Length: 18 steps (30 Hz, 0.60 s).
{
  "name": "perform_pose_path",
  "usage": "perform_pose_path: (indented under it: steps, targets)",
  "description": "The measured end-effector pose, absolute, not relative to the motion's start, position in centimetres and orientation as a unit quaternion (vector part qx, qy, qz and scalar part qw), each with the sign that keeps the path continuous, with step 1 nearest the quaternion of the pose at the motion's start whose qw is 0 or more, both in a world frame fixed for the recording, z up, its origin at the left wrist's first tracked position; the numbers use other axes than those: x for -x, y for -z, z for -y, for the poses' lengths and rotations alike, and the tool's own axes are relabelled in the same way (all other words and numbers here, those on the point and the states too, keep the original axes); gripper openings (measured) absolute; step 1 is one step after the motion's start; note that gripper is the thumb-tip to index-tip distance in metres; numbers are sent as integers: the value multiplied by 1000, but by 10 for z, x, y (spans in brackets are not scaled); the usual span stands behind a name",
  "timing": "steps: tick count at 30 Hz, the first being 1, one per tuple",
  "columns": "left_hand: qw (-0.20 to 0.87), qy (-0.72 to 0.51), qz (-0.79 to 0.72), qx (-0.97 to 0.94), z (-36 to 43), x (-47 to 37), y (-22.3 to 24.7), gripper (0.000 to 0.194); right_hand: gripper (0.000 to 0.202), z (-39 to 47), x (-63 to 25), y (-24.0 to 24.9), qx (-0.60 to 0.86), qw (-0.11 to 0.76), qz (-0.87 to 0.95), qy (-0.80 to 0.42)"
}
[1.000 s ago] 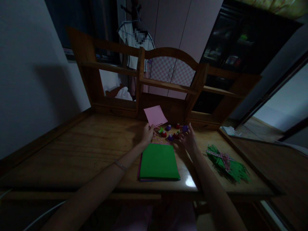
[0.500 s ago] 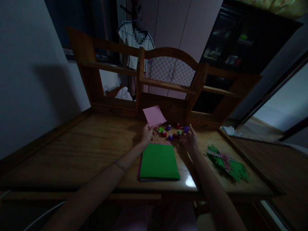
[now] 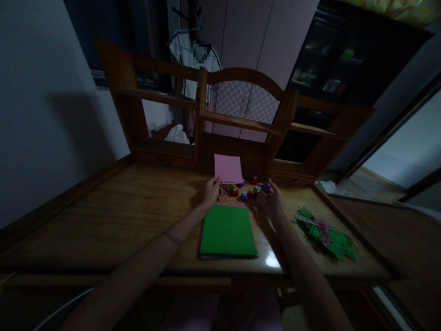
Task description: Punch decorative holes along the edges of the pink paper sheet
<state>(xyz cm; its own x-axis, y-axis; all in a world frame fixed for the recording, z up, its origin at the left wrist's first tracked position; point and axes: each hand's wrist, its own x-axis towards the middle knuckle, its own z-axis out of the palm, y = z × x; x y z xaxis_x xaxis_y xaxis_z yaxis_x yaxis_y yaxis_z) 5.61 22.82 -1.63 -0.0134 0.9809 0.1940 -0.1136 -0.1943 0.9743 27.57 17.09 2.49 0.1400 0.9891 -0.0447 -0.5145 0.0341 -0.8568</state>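
My left hand (image 3: 211, 191) is closed, pinching a pink sheet of paper (image 3: 228, 168) by its lower left corner. A row of small holes runs along the sheet's lower edge. Beside a purple craft punch (image 3: 265, 187), my right hand (image 3: 271, 199) has its fingers apart; no grip on the punch shows. Between the hands lie several more small punches, among them a red one (image 3: 234, 192), a purple one (image 3: 244, 196) and a green one (image 3: 257, 189). The sheet partly covers another purple punch. Tiny pink paper bits (image 3: 237, 203) are scattered near them.
A stack of coloured sheets, green on top (image 3: 228, 232), lies in front of me. To the right is a pile of green and pink paper strips (image 3: 325, 234). A wooden shelf unit (image 3: 241, 122) rises along the back of the desk (image 3: 155, 202).
The pink sheet has swung to the right and turned straighter, now partly hiding a purple punch. My right hand has shifted only slightly, its fingers a little further apart.
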Motion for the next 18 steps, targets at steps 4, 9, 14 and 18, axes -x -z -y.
perform_pose_path:
  steps: [4,9,14,18]
  targets:
    - [491,-574,-409,-513,-225,-57,13,37,34,-173,-275,-24,365,649,290,-601]
    - [511,-566,-362,-536,-222,-59,10,36,30,-175,-269,-24,373,659,292,-584]
    - [508,-564,-365,-539,-224,-61,12,33,35,-180,-267,-14,423,649,317,-547]
    - [465,-595,-388,-529,-225,-59,13,24,36,-183,-268,-9,429,643,336,-539]
